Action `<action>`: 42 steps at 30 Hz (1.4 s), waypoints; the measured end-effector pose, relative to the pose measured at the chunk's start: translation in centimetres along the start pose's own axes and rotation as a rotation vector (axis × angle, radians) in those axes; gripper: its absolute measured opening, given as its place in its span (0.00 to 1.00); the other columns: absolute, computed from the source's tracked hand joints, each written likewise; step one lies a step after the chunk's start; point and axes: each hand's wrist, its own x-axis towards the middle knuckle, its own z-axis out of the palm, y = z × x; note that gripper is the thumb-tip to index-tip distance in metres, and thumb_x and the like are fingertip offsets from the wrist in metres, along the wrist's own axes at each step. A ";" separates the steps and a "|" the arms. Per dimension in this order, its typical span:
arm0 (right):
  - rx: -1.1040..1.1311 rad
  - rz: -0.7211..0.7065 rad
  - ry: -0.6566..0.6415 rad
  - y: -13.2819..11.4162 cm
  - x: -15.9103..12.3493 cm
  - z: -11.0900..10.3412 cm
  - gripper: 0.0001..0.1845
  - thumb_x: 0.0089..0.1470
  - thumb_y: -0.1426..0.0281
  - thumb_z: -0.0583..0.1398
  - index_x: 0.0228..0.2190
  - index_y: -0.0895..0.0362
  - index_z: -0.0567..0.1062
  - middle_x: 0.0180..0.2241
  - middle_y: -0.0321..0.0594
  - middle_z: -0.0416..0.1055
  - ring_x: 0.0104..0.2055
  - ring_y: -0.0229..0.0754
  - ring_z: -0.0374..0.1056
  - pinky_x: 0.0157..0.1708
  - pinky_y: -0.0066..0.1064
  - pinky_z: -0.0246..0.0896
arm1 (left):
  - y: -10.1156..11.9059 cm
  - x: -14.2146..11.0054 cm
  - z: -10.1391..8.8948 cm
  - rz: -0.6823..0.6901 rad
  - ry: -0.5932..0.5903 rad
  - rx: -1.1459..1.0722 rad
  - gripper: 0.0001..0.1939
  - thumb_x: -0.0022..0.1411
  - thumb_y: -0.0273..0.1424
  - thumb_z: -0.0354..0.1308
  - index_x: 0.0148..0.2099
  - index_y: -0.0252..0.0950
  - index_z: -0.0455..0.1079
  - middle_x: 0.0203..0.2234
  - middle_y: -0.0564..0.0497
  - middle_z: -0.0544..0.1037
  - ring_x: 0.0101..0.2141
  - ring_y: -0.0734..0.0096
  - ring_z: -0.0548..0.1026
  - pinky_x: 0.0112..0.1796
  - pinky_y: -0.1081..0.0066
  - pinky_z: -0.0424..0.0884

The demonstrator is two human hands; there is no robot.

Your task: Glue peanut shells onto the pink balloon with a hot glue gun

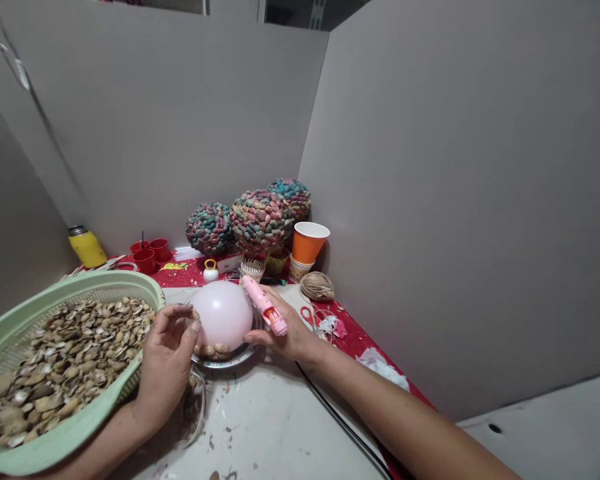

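Observation:
A pale pink balloon rests in a shallow metal dish, with peanut shells around its lower side. My right hand is closed around a pink glue gun, held at the balloon's right side; a black cord runs from below the hand toward the front edge. At the balloon's left, my left hand pinches a small brown peanut shell between thumb and fingers. Beside that hand, a green basket holds many loose peanut shells.
Behind the balloon stand three colourful shell-covered balls. An orange cup, a twine coil, scissors and crumpled tissue lie right. Red cups and a yellow bottle stand back left. Grey partitions enclose the table.

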 end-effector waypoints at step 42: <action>0.050 0.147 0.326 -3.7 -4.2 -0.3 0.14 0.63 0.57 0.58 0.32 0.54 0.70 0.25 0.35 0.65 0.26 0.40 0.63 0.28 0.32 0.62 | 0.3 -6.7 -1.3 0.588 -0.476 -0.074 0.21 0.59 0.20 0.63 0.53 0.44 0.74 0.32 0.47 0.81 0.33 0.63 0.79 0.37 0.67 0.78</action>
